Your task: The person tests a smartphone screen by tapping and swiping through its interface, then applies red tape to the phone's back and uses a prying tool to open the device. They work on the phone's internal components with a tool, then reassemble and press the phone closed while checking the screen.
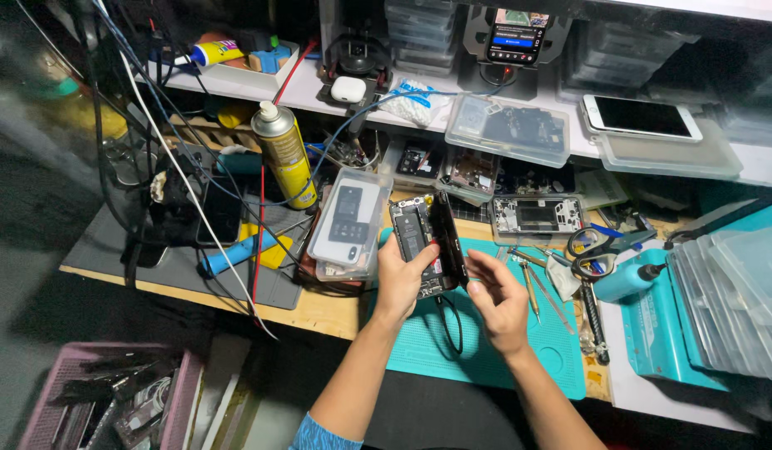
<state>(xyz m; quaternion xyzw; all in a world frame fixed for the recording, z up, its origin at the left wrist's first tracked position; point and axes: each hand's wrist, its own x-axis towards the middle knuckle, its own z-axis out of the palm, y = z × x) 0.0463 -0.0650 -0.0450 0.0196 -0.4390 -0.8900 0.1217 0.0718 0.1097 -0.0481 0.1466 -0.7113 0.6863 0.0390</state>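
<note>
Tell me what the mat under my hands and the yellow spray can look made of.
The teal work mat looks like matte rubber or silicone: flat, no glare. The yellow spray can seems painted metal: glossy sheen, bare silvery shoulder, white cap likely plastic.

Bright light falls on the bench point(336, 310) from above; the floor and left edge lie dim. Edges bend and blur slightly.

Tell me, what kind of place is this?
It looks like a phone repair workbench. The left hand holds an opened phone with its insides showing, the right hand beside its screen. Around them lie small tools, clear boxes of phone parts and a spray can.
</note>
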